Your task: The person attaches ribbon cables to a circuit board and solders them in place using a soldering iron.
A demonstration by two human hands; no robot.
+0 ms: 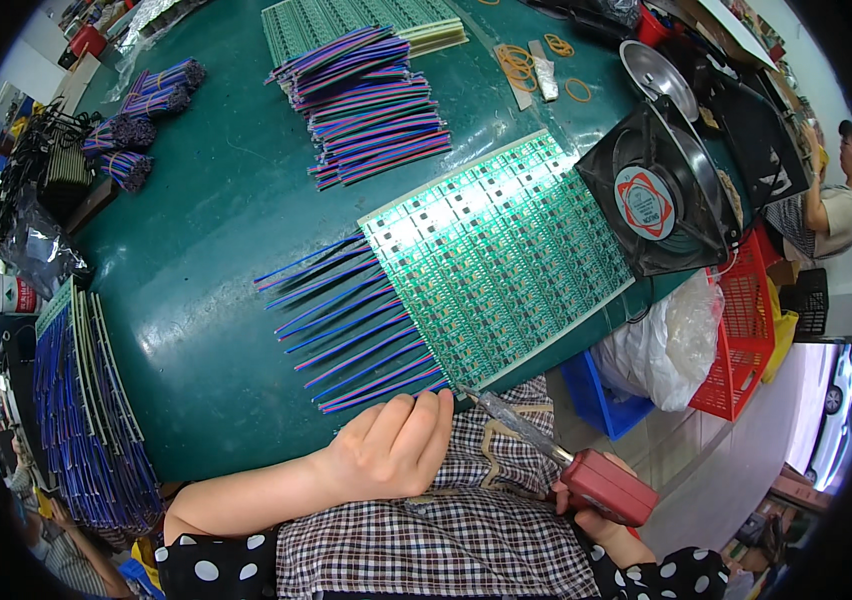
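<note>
Holding a red-handled soldering iron (586,470) in the right hand (596,515), the person has its metal tip lying at the near edge of the green circuit-board panel (501,255), at about 5 o'clock from the panel's middle. The right hand is closed around the handle; only part of it shows below the tool.

Risk, as judged: the tip sits just beside the lowest of the purple-and-blue ribbon wires (346,320), which fan out from the panel's edge toward 8 o'clock. A slip could scorch wire insulation or bridge neighbouring pads. The tip is also near the left hand's fingertips (436,405), so a burn is possible if either hand shifts.

The left hand (391,450) lies at the table's near edge, at 6 o'clock from the panel. It is loosely curled, fingers together, fingertips touching or just short of the lowest wire ends; whether it pinches a wire cannot be told.

A black fan (661,200) stands at 3 o'clock from the panel, just beside it. Its draught may cool a joint unevenly. Loose wire bundles (366,105) lie at 11 o'clock, well apart.
</note>
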